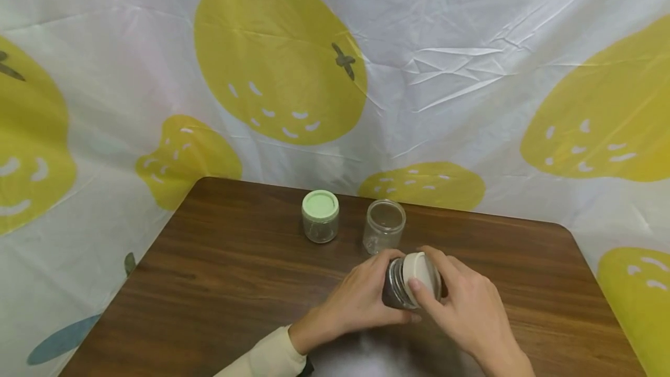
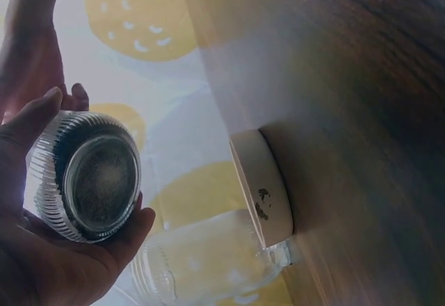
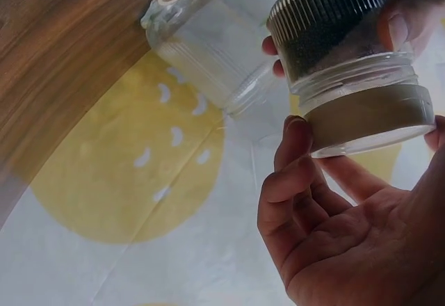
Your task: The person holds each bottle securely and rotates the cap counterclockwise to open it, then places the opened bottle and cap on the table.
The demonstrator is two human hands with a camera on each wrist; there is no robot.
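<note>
My left hand (image 1: 356,295) grips a small clear jar (image 3: 330,31) around its ribbed body, tilted above the table. Dark, grain-like contents fill part of it, and in the left wrist view its round base (image 2: 104,177) faces the camera. With thumb and fingertips at the rim, my right hand (image 1: 466,301) holds a cream lid (image 3: 368,118) at the jar's mouth. Bare threads (image 3: 361,80) show between lid and jar body. Just beyond my left hand stands a lidless clear jar (image 1: 384,228).
A jar with a pale green lid (image 1: 320,205) stands farther left on the dark wooden table (image 1: 230,260). In the left wrist view, a beige lid (image 2: 261,188) with dark marks lies near the lidless jar. A lemon-print cloth (image 1: 429,103) hangs behind the table.
</note>
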